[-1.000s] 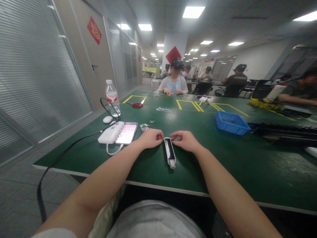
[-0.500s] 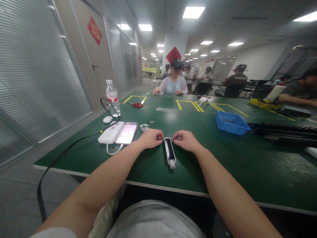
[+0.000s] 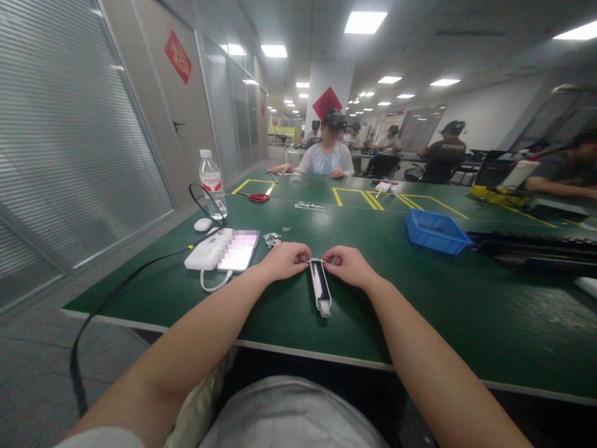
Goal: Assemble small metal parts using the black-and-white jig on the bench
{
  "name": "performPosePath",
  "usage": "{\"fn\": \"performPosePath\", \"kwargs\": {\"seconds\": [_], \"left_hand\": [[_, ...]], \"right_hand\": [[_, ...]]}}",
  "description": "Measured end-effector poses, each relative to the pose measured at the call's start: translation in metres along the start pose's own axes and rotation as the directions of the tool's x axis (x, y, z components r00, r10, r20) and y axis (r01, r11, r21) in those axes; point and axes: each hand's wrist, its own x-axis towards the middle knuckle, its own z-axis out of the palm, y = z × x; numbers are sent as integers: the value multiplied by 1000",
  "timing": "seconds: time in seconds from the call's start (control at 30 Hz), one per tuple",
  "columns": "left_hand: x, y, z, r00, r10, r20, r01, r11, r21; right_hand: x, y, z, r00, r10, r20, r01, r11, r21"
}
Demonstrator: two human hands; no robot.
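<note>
A narrow black-and-white housing [image 3: 319, 287] lies lengthwise on the green table [image 3: 420, 311], its far end between my hands. My left hand [image 3: 284, 260] rests to its left with fingers curled, pinching at the housing's far end. My right hand [image 3: 347, 264] sits to its right, fingers likewise closed at that end. What lies between the fingertips is too small to name. Several small metal parts [image 3: 272, 238] lie just beyond my left hand.
A phone [image 3: 239, 249] and white power bank [image 3: 203, 255] with cable lie left. Behind them stand a water bottle [image 3: 212, 185] and red scissors [image 3: 257, 198]. A blue tray [image 3: 436, 231] sits right, beside a long black rail [image 3: 532, 246]. Other people sit at the far end.
My fingertips have closed in slightly on the housing's far end. The person opposite has stretched a hand out to the left along the table.
</note>
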Motion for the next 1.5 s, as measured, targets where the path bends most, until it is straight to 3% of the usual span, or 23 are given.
{"fn": "performPosePath", "kwargs": {"seconds": [0.53, 0.73, 1.07, 1.2, 1.5], "left_hand": [[-2, -1, -2, 1000, -1, 26, 4, 997, -82], [-1, -8, -5, 998, -61, -8, 60, 988, -144], [1, -33, -14, 928, -307, -212, 332, 939, 95], [0, -39, -15, 914, -347, -211, 373, 923, 97], [1, -40, -9, 936, -325, -138, 339, 936, 96]], "right_hand": [[1, 0, 2, 999, 13, 48, -14, 1000, 23], [1, 2, 3, 997, 36, 74, -40, 998, 48], [3, 5, 5, 997, 33, 71, -37, 997, 61], [3, 6, 5, 997, 33, 70, -38, 997, 60], [2, 6, 5, 998, 33, 62, -38, 997, 72]]}}
